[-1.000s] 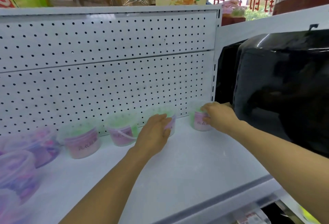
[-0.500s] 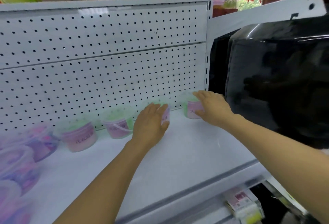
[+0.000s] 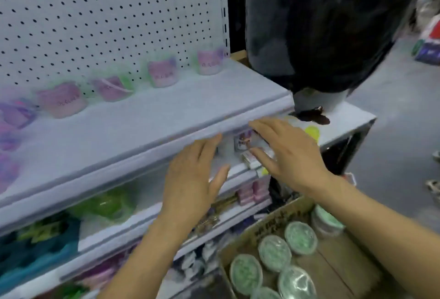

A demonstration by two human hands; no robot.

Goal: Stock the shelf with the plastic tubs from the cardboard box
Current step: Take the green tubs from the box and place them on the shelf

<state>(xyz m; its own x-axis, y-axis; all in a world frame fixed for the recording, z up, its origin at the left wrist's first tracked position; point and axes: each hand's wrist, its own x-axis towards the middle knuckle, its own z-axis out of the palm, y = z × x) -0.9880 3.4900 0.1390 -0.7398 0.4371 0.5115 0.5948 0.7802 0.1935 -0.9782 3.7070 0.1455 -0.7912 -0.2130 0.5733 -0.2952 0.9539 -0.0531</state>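
Note:
Several pink-labelled plastic tubs stand in a row along the pegboard at the back of the white shelf point(image 3: 142, 127); the rightmost tub point(image 3: 209, 63) sits near the shelf's right end, another tub point(image 3: 163, 75) to its left. My left hand point(image 3: 192, 179) and my right hand point(image 3: 285, 153) hover empty in front of the shelf's front edge, fingers spread. Below at the lower right, a cardboard box point(image 3: 273, 220) holds several tubs with green-speckled lids point(image 3: 273, 253). The whole view is motion-blurred.
A large glossy black object point(image 3: 321, 25) stands right of the shelf on a white ledge point(image 3: 345, 120). Lower shelves hold green, blue and pink goods point(image 3: 107, 206). Purple tubs point(image 3: 14, 113) crowd the shelf's left end. Grey floor lies to the right.
Both hands have let go of the two rightmost tubs and pulled back off the shelf to its front edge. The view has tipped downward, bringing the cardboard box into sight.

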